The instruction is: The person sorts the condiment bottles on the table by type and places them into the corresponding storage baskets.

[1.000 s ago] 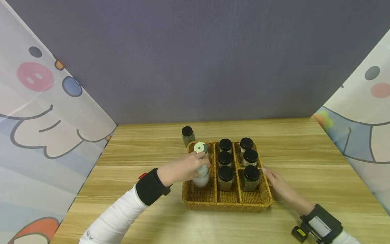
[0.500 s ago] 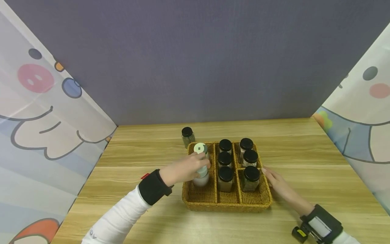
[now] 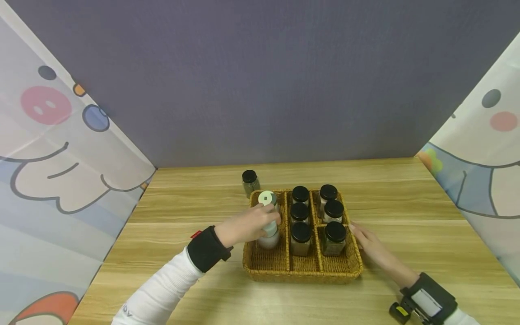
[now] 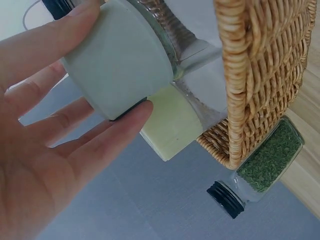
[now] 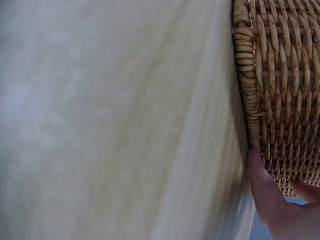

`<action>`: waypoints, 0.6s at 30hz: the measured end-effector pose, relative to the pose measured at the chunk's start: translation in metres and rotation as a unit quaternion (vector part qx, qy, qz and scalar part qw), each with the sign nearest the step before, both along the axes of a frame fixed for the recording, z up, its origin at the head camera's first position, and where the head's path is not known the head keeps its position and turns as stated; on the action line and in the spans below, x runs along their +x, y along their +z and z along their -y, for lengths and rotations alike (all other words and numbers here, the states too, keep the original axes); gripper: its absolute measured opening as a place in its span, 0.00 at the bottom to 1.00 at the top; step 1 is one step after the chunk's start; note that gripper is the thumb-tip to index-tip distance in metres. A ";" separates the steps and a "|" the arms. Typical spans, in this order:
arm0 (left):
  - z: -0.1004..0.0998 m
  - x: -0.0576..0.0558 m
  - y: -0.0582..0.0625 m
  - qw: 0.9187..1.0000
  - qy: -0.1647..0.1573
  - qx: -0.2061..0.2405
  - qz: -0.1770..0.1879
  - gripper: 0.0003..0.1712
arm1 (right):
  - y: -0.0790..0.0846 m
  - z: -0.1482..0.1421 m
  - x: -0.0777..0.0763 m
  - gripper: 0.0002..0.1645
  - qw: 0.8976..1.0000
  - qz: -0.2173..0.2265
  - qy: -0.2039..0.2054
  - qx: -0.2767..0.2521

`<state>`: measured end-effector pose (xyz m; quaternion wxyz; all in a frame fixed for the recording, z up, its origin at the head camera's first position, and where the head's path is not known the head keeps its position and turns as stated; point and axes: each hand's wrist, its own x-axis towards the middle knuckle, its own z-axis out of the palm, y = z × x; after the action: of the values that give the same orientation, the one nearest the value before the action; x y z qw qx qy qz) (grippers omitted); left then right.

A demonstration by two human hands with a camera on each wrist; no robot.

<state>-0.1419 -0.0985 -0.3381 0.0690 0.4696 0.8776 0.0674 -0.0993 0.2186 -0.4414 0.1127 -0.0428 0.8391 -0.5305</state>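
My left hand [image 3: 249, 223] grips the pale blue-green lid [image 4: 120, 60] of a seasoning jar [image 3: 268, 240] with whitish contents. That jar stands in the left compartment of a wicker basket [image 3: 270, 272]. Behind it in the same compartment is a jar with a pale yellow-green lid [image 4: 172, 122]. In the left wrist view, my fingers and thumb lie around the blue-green lid. My right hand [image 3: 367, 241] rests against the basket's right side, fingers fairly straight. The right wrist view shows its fingertips touching the woven wall [image 5: 287, 95], low down.
Several black-lidded jars [image 3: 301, 232] fill parts of the basket's middle and right compartments. A jar of green herbs [image 3: 251, 185] stands outside, behind the basket's back left corner. A grey panel [image 3: 284, 90] rises behind the wooden table [image 3: 195, 198]; printed cloths hang at both sides.
Almost nothing differs. My left forearm has shifted slightly to the right, while its fingers stay on the lid and the jars and basket keep their places. The right hand is still.
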 end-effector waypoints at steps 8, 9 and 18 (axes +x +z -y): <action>0.001 -0.001 -0.002 1.000 -0.013 0.000 -0.022 0.19 | -0.002 0.000 -0.001 0.38 1.000 0.003 -0.002 0.005; 0.001 -0.002 -0.002 1.000 -0.015 0.001 -0.026 0.19 | -0.002 0.000 0.000 0.37 1.000 0.001 -0.001 0.005; 0.003 -0.001 0.000 1.000 -0.005 0.005 -0.022 0.21 | -0.003 0.000 0.000 0.36 1.000 -0.017 -0.003 0.002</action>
<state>-0.1430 -0.1016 -0.3381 0.0482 0.4761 0.8760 0.0609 -0.0993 0.2191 -0.4441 0.0973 -0.0488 0.8421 -0.5282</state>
